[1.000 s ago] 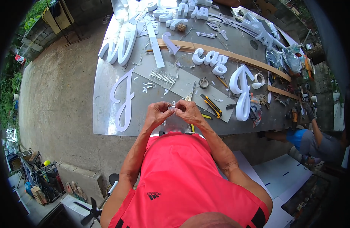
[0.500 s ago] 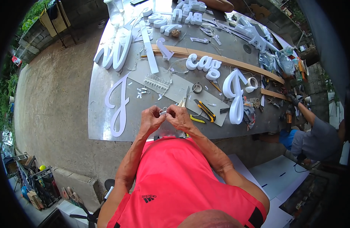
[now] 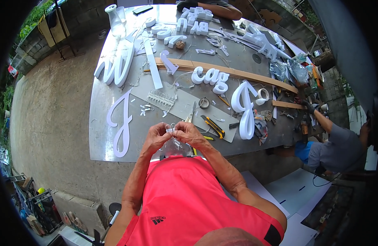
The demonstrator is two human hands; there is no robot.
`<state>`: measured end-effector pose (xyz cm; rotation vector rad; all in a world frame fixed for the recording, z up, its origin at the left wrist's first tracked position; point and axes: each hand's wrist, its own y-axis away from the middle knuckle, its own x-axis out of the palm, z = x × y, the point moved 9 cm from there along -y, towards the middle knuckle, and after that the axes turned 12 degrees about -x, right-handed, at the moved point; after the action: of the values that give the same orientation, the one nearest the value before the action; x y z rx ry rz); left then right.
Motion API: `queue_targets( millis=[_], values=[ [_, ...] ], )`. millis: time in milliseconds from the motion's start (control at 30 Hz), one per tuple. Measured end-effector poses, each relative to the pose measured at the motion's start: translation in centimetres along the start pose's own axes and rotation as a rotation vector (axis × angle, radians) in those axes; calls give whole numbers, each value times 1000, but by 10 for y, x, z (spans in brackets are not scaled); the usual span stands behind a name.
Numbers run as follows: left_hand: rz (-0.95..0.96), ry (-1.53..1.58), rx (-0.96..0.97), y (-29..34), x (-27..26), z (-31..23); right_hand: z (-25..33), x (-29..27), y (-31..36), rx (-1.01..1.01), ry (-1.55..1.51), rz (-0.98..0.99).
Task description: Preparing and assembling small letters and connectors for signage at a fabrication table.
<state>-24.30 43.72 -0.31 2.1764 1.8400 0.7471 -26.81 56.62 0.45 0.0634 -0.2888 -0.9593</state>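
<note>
My left hand [image 3: 156, 137] and my right hand [image 3: 189, 134] meet over the near table edge, fingertips pinched on a small white wired module [image 3: 170, 130]. Thin wire loops rise above it. More small white pieces [image 3: 177, 143] show just below my fingers. Ahead, a row of white wired modules [image 3: 161, 98] lies on a grey strip [image 3: 185, 99], with loose white bits [image 3: 145, 109] to its left. Close to my right hand are scissors [image 3: 191, 112], a yellow and black utility knife [image 3: 213, 126] and a black tape roll [image 3: 204, 103].
A flat white cut-out letter [image 3: 126, 119] lies left, and a thick white letter [image 3: 247, 123] stands right. Long brown strips [image 3: 238, 73] cross the metal table [image 3: 99, 139]. More white letters [image 3: 209, 78] sit farther back. At the right, a gloved co-worker [image 3: 336, 143] reaches onto the table.
My view has shifted, so the table sits slightly farther left. My fingers have turned a little, and the white module and its wire loops show more plainly. Both hands keep their pinch.
</note>
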Motion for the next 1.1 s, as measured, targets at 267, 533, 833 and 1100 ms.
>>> queue_targets(
  millis=[267,533,833,1100],
  values=[
    [21,20,-15,-3,1,0,-7,-2,-1,64,-83,40],
    [-112,-132,41,0,2,-10,23,-11,1,-105,264,-77],
    [-21,0,71,5,6,-13,9,-7,1,-25,-78,20],
    [33,41,77,5,3,-12,24,-17,3,-114,198,-72]
  ],
)
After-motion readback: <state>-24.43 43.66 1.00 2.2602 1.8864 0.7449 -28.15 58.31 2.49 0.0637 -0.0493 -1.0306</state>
